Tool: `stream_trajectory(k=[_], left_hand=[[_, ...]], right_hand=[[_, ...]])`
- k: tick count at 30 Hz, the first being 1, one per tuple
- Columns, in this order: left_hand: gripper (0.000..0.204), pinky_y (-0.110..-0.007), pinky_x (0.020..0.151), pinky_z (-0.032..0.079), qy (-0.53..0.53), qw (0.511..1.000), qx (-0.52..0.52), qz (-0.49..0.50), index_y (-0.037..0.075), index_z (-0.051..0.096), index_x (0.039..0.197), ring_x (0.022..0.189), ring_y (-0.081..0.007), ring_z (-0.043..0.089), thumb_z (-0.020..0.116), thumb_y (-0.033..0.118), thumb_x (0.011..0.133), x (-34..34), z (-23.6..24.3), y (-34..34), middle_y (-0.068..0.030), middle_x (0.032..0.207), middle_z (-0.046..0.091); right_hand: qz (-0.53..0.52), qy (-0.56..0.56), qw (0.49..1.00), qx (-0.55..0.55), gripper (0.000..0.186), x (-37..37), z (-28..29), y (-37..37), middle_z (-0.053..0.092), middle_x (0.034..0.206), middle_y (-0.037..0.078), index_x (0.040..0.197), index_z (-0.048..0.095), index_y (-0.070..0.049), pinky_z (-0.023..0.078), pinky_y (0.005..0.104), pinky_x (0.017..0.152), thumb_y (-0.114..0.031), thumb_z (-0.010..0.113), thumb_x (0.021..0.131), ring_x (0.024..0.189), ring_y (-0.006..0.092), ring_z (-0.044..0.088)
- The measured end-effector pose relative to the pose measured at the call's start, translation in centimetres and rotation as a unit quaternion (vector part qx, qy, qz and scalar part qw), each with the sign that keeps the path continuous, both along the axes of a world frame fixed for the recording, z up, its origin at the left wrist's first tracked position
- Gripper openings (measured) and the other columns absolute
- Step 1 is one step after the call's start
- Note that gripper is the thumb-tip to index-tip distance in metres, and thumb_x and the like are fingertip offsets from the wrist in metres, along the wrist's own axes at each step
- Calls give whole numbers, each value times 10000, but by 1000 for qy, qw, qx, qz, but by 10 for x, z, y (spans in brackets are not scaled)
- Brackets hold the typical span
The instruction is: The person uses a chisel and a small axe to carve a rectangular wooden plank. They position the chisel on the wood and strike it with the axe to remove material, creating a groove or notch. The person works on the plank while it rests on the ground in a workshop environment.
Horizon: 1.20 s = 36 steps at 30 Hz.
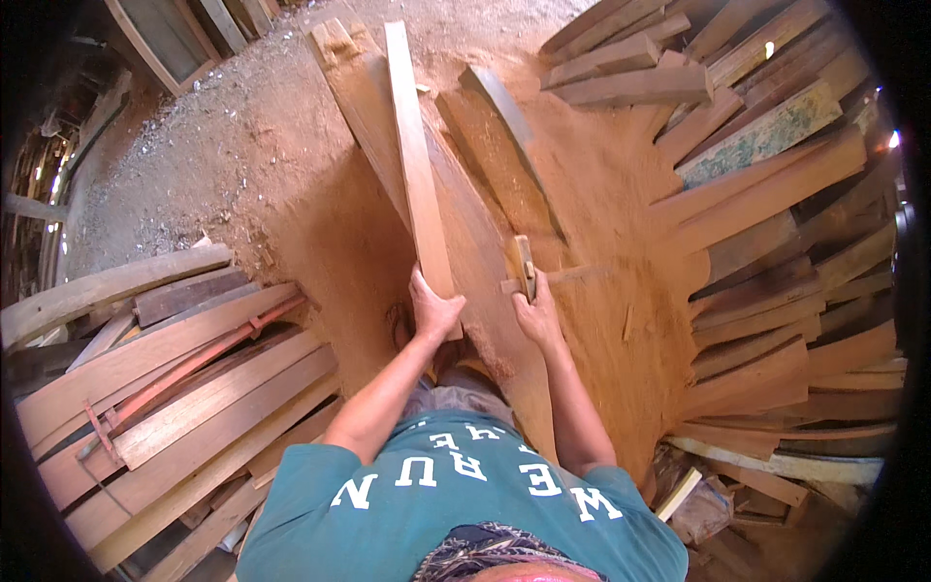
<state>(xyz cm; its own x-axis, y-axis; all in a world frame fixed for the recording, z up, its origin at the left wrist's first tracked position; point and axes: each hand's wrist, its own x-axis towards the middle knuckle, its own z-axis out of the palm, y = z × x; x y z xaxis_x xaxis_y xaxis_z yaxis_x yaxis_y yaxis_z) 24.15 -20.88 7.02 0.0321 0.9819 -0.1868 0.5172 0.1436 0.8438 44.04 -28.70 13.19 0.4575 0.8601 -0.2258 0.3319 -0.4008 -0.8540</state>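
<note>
My left hand (436, 308) is closed around the near end of a long, pale reddish wooden beam (412, 145). This beam slants away from me over a wider, sawdust-covered plank (470, 228). To the right, my right hand (537, 308) grips a short wooden tool (524, 260) with a dark strip along it; its exact kind cannot be made out. A thin wooden strip (577, 274) lies crosswise by that hand, and whether it belongs to the tool is unclear. Beyond the tool, a thick timber piece (499, 155) leans near the plank.
Stacked boards (184, 407) fill the left side, with a long reddish bar clamp (208, 359) on top. Many timber offcuts (766, 291) are piled along the right. Sawdust (630, 388) covers the ground around me. A framed panel (165, 44) stands at the far left.
</note>
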Motion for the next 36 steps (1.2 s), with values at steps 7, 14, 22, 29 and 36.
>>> stream_trajectory(k=[7,14,22,29,36], left_hand=[[1045,-485,1159,378,-23,999,-38,-14,-51,272,1505,1330,-431,455,862,206,682,14,-11,22,-293,1394,460],[892,-440,1198,342,-84,964,-250,-30,11,238,1608,1462,-378,413,576,570,1001,-12,12,130,-250,1578,426],[818,-417,1216,312,-56,956,-234,-168,85,124,1652,1507,-342,354,505,496,1056,-11,-24,161,-209,1627,374],[746,-408,1207,320,-87,950,-245,-170,57,199,1628,1479,-344,398,517,437,1070,-5,-5,155,-219,1597,416],[766,-415,1189,347,-58,966,-150,-203,21,251,1602,1453,-342,431,526,483,1057,-15,-15,152,-241,1563,453]], right_hand=[[-8,72,995,-68,545,-12,8,8,631,1269,294,1451,438,-62,469,471,1016,-286,605,982,1223,424,613],[21,37,993,-109,547,-33,7,-8,667,1201,310,1429,455,-66,507,508,966,-324,631,979,1149,469,649],[62,-18,992,-107,604,-86,18,2,682,1035,355,1328,471,-41,514,577,861,-363,758,905,1019,546,645],[67,1,986,-154,588,-80,8,16,685,987,354,1268,436,-46,512,597,820,-392,753,914,988,561,646],[77,-2,989,-128,559,-84,6,13,672,1006,367,1228,419,-26,514,594,822,-373,741,930,994,577,630]])
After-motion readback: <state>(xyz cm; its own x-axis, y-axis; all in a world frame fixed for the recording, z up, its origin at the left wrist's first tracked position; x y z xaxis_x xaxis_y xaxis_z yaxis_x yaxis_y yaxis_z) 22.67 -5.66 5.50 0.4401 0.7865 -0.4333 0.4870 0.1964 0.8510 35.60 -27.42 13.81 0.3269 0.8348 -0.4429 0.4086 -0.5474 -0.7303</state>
